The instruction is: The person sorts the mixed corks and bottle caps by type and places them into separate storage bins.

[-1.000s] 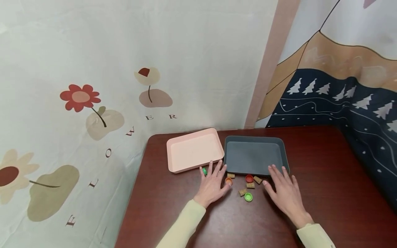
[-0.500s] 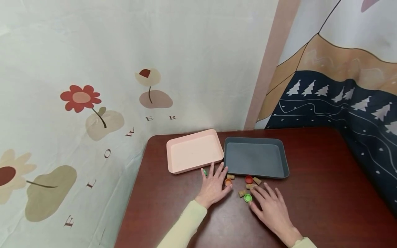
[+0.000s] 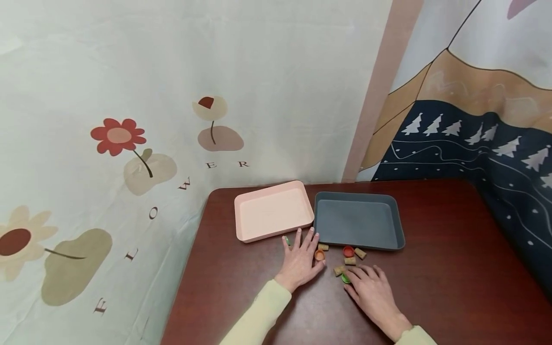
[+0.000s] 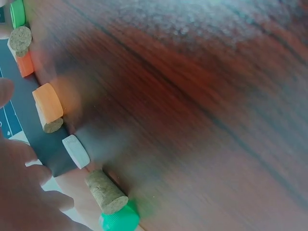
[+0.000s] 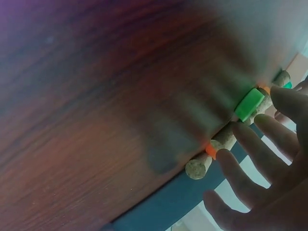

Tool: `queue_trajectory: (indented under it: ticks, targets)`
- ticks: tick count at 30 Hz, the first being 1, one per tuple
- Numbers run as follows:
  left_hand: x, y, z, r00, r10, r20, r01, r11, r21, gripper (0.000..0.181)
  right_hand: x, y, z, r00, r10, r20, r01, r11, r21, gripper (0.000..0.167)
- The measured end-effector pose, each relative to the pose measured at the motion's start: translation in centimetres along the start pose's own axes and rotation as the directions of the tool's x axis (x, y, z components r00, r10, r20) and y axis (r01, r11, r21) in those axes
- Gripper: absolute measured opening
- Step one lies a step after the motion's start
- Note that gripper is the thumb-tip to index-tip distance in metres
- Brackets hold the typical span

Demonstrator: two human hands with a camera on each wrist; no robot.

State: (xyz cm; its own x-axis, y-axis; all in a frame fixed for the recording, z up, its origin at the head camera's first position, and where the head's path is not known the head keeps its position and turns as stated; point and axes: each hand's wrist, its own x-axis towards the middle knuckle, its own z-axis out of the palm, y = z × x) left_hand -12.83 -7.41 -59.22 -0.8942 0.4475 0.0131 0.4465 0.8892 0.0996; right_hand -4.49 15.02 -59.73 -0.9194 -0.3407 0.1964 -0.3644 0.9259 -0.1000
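Two hands are over the worktop (image 3: pixel 440 239). The right hand (image 3: pixel 374 291) stands narrow at the lime-green cap (image 3: pixel 345 278), which lies out from the dark tray's near edge; thumb and forefinger flank it, but we can't say whether they grip it. The left hand (image 3: pixel 298 263) is spread wide, fingers straight, holding nothing, its tips by the corners where the pink tray (image 3: pixel 276 211) and the dark tray (image 3: pixel 360 220) meet.

We take the step in hand to be picking up the lime-green cap. The next move, we judge, calls for a firm pinch on its rim, without nudging the cork (image 3: pixel 339 271) just beside it.

Hard to make out: a white cap (image 4: pixel 76 152) shows only in the left wrist view (from the head, the left hand presumably covers it). Below it, a ribbed green cap (image 4: pixel 121 219) sits partly behind another cork (image 4: pixel 106 192) and is cut off. The worktop's near edge is out of frame.
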Motion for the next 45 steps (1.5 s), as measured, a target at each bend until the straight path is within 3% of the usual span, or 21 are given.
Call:
queue_trajectory:
  ticks: [10, 17, 25, 31, 37, 45]
  targets:
    - [-0.1, 0.1, -0.2, 1.000, -0.017, 0.001, 0.017, 1.000, -0.026, 0.078, 0.3, 0.3, 0.4, 0.999, -0.027, -0.046, 0.028, 1.000, 0.003, 0.042]
    - [-0.3, 0.0, -0.2, 1.000, -0.021, -0.003, 0.021, 0.999, -0.039, 0.078, 0.1, 0.9, -0.3, 0.994, 0.009, -0.111, -0.001, 0.997, 0.071, 0.036]
    - [-0.4, -0.1, -0.2, 1.000, -0.023, -0.012, 0.023, 0.999, -0.029, 0.079, 0.9, 3.0, -2.8, 0.959, 0.054, -0.277, -0.013, 0.989, 0.147, 0.039]
    - [-0.3, -0.1, 0.1, 1.000, -0.014, -0.024, 0.014, 1.000, -0.022, 0.079, 1.8, 4.4, -4.0, 0.931, 0.103, -0.351, -0.040, 0.983, 0.181, 0.039]
    - [-0.2, 0.1, -0.2, 1.000, -0.021, -0.018, 0.021, 1.000, -0.009, 0.079, 3.2, 5.9, -4.1, 0.914, 0.163, -0.372, -0.076, 0.968, 0.239, 0.041]
    - [0.0, 0.3, -0.1, 1.000, -0.022, -0.007, 0.022, 1.000, -0.019, 0.080, 5.3, 8.5, -3.8, 0.911, 0.233, -0.342, -0.135, 0.949, 0.287, 0.039]
